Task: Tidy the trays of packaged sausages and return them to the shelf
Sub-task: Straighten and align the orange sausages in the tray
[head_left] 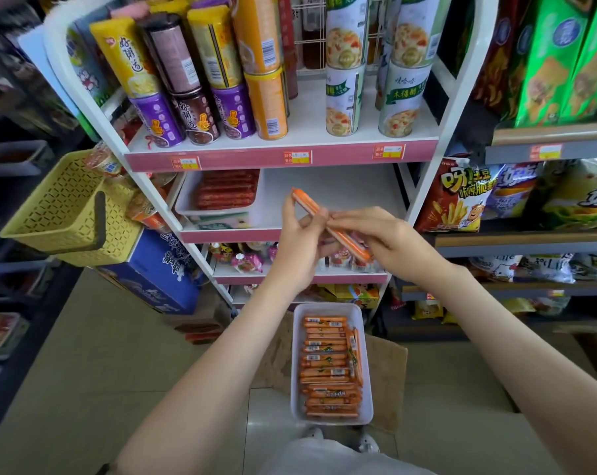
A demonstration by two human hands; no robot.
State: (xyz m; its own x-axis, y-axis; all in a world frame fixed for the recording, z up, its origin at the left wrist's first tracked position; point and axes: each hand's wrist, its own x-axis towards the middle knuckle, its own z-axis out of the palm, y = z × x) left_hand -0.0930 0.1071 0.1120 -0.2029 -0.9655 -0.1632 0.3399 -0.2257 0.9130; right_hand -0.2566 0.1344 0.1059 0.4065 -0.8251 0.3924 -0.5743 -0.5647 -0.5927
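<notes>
A person's left hand (300, 241) and right hand (375, 234) together pinch one orange packaged sausage (307, 202), held slanted well above the white tray (327, 308) of matching sausages on the floor. A second tray (187, 204) of red sausages sits on the shelf (341, 193), above and left of the white tray. Laying the stick flat, parallel to its row and label up, should keep the white tray neat.

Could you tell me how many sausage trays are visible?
2: white plastic tray of red sausages on the white shelf; white tray of orange sausages on cardboard; others possibly hidden.
</notes>
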